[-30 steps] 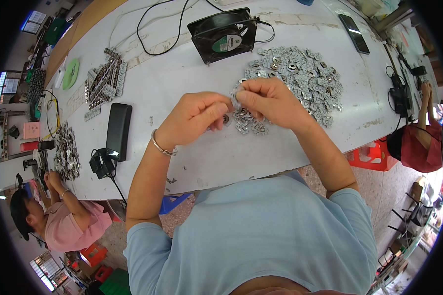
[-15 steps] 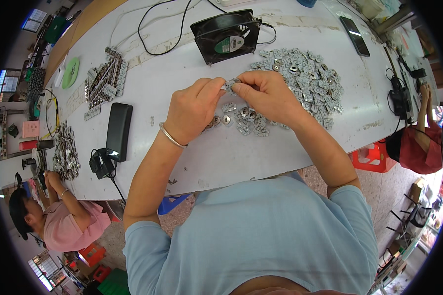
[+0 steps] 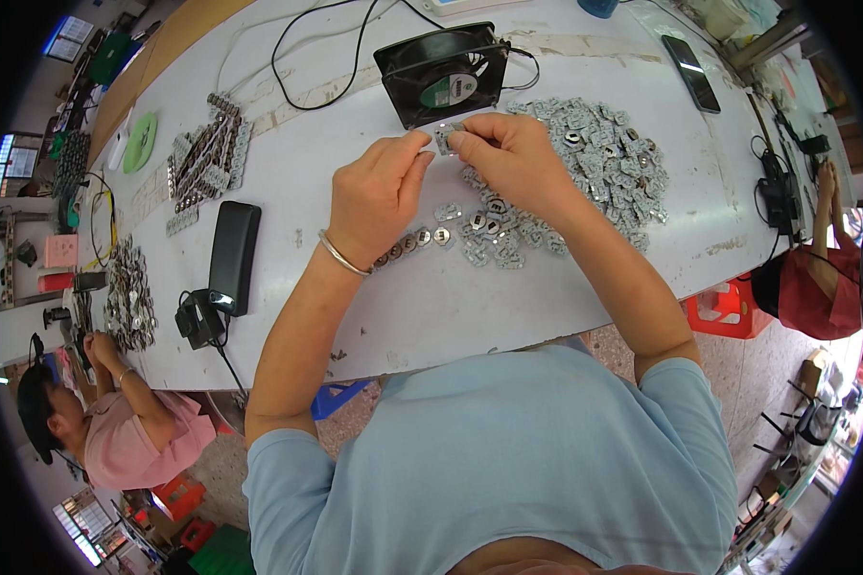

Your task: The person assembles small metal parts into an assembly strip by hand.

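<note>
Between thumb and fingertips of my right hand is a small silvery metal piece, raised just in front of the black fan. My left hand, with a bangle on its wrist, is closed in a pinch just left of that piece, a small gap apart from it. Whatever may be in the left fingertips is too small to make out. Below the hands, a row of round metal parts lies on the table, with a few loose silvery pieces to its right.
A big heap of silvery pieces spreads on the right. Joined strips of metal parts lie at the left, near a black oblong case and a power adapter. A phone rests far right. Co-workers sit at both sides.
My left fingers have come away from the metal piece and moved slightly left. My right hand has shifted a little up and left, still holding it.
</note>
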Action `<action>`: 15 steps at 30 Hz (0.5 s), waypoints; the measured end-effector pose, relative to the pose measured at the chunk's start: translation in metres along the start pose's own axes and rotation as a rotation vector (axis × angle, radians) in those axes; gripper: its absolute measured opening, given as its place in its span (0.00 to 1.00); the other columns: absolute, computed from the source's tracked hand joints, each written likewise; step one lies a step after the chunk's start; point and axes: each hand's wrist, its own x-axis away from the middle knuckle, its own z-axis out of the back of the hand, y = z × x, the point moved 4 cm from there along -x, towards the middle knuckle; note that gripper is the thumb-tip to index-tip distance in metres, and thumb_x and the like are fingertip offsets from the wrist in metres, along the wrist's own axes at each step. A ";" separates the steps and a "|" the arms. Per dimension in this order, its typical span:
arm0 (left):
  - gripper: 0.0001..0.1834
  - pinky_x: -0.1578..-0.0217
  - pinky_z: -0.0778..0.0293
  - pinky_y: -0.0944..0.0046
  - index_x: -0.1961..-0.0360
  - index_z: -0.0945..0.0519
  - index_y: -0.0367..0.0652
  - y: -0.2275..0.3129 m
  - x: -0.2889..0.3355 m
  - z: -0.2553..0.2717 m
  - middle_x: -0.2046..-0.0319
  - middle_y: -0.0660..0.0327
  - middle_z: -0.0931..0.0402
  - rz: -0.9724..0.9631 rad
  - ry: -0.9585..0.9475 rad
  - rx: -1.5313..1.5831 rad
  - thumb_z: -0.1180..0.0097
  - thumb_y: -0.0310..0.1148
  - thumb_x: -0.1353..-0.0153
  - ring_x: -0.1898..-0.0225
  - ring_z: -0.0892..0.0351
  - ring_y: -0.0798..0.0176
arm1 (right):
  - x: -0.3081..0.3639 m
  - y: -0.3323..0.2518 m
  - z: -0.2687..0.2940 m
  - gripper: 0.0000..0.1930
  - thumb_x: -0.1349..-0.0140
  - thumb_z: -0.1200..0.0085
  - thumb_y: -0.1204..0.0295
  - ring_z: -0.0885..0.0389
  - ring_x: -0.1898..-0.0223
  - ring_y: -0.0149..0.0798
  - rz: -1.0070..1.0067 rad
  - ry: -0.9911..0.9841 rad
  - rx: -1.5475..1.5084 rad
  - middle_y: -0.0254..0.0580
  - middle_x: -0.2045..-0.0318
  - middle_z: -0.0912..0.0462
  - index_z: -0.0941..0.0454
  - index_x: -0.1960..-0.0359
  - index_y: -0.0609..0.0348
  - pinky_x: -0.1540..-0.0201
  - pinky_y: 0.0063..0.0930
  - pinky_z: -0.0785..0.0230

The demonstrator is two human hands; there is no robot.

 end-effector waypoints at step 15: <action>0.08 0.73 0.27 0.64 0.61 0.20 0.37 0.018 0.026 -0.026 0.74 0.56 0.22 0.072 -0.351 0.129 0.39 0.25 0.42 0.76 0.22 0.58 | 0.049 0.014 0.008 0.11 0.40 0.45 0.69 0.30 0.80 0.37 0.087 -0.155 0.187 0.41 0.84 0.26 0.20 0.72 0.66 0.73 0.29 0.34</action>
